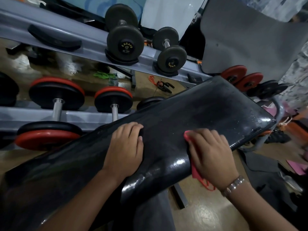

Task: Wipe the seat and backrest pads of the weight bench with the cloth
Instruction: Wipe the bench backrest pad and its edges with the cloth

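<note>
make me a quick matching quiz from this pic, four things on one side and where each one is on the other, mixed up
1 cloth
2 left hand
3 wristwatch
4 larger ENSAYO dumbbell

A on the right wrist
B on the upper rack rail
C under the right hand, at the pad's near edge
D resting bare on the bench pad

Pairs: 1-C, 2-D, 3-A, 4-B
</note>
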Available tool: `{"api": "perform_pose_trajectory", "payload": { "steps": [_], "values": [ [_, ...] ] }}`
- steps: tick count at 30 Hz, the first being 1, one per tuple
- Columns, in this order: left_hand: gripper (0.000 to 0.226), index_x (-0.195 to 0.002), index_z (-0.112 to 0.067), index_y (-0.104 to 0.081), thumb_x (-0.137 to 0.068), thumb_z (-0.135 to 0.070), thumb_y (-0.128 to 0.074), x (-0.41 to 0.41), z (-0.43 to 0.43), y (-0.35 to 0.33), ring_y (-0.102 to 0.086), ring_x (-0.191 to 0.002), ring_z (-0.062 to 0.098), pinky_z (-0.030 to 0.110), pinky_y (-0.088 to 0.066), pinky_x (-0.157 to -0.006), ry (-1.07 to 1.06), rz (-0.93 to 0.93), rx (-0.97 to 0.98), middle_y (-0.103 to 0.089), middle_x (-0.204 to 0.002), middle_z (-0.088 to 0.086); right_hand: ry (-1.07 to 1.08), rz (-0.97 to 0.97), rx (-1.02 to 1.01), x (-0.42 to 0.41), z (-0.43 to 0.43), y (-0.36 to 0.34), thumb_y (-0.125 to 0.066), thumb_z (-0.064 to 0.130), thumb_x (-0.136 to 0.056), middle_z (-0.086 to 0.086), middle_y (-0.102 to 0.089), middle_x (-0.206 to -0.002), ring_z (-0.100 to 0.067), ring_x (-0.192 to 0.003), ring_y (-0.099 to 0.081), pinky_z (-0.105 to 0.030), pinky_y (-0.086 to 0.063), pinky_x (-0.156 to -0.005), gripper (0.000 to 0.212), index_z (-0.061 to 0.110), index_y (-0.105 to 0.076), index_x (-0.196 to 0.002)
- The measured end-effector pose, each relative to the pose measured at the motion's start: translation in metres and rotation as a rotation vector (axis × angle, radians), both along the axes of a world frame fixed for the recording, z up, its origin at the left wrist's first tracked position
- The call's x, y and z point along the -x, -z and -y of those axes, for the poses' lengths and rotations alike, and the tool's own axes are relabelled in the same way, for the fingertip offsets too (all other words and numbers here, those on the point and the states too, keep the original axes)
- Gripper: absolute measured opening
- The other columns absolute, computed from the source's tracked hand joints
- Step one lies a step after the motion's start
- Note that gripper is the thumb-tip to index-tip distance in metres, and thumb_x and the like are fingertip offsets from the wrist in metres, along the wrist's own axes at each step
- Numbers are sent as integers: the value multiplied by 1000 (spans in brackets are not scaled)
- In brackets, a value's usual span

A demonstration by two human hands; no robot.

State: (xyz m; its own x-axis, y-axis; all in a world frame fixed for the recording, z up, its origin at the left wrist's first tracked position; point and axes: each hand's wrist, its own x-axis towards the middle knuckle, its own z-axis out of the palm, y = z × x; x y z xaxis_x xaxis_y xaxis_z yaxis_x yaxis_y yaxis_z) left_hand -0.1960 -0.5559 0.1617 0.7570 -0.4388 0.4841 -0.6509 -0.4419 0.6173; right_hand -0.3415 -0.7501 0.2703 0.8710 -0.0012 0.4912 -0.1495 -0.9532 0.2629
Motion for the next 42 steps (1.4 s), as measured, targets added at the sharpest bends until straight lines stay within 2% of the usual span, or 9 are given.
{"api": "perform_pose_trajectory", "payload": {
  "steps": [3, 8, 14, 19, 25, 27, 31, 37, 42],
  "values": [
    [35, -130, -16, -57, -98, -23, -45, 0, 0, 0, -50, -125, 19, 37, -37, -108, -6, 6, 3, -56, -133, 0, 59, 50, -34, -15, -12, 7, -53, 27, -100, -3, -64, -109, -27, -85, -56, -44, -45, -71, 25, 16, -68, -117],
    [35, -130, -16, -57, -98, -23, -45, 0, 0, 1, -50, -126, 19, 37, -37, -108, -8, 3, 7, -57, -133, -1, -146, -134, -16, 2, -23, 13, -54, 28, -100, 0, -63, -115, -25, -86, -56, -41, -43, -71, 26, 18, -66, -121],
    [36, -131, -17, -57, -99, -25, -43, 0, 0, 0, -49, -128, 19, 37, -35, -109, -6, -8, -1, -56, -135, -1, 60, 6, -30, -31, -21, 7, -51, 28, -101, -1, -63, -109, -26, -87, -56, -41, -43, -73, 25, 20, -67, -117],
    [35, -131, -16, -57, -98, -23, -44, 1, 0, 0, -49, -128, 19, 37, -35, -110, -8, -8, 2, -56, -135, 0, -179, -158, -43, -4, -30, 16, -53, 27, -100, 1, -63, -115, -23, -88, -57, -41, -44, -71, 26, 18, -67, -120],
    [34, -132, -17, -56, -99, -21, -47, -2, 1, 3, -48, -129, 19, 36, -34, -110, -10, -8, -6, -56, -136, 0, 15, -13, -24, -24, -22, 11, -53, 27, -99, -1, -63, -110, -26, -86, -55, -43, -43, -72, 25, 19, -67, -118],
    [34, -131, -17, -56, -99, -21, -47, -1, 1, 3, -48, -128, 19, 35, -34, -109, -10, -11, -6, -56, -136, 0, -44, -60, -45, -19, -39, 23, -53, 25, -99, -1, -63, -114, -26, -87, -55, -44, -44, -71, 26, 18, -66, -121],
    [34, -130, -17, -57, -98, -20, -48, -1, 1, 4, -48, -128, 19, 36, -36, -109, -11, -12, 2, -56, -136, 0, -224, -221, 52, 5, -38, 24, -50, 26, -103, 0, -62, -121, -23, -84, -55, -42, -44, -69, 29, 19, -63, -128],
    [35, -132, -18, -55, -100, -24, -42, -2, 0, 3, -46, -131, 18, 33, -31, -111, -8, -16, -21, -55, -136, -2, 64, -73, 28, -23, -37, 17, -49, 27, -101, -2, -61, -116, -26, -88, -53, -42, -41, -72, 28, 20, -61, -125],
    [36, -133, -18, -55, -99, -23, -42, -1, 0, 2, -46, -131, 19, 34, -33, -112, -2, -24, -23, -55, -136, -1, -121, -223, 98, -9, -54, 31, -49, 28, -100, 0, -60, -122, -24, -86, -53, -41, -44, -70, 32, 21, -59, -130]
  ]
}}
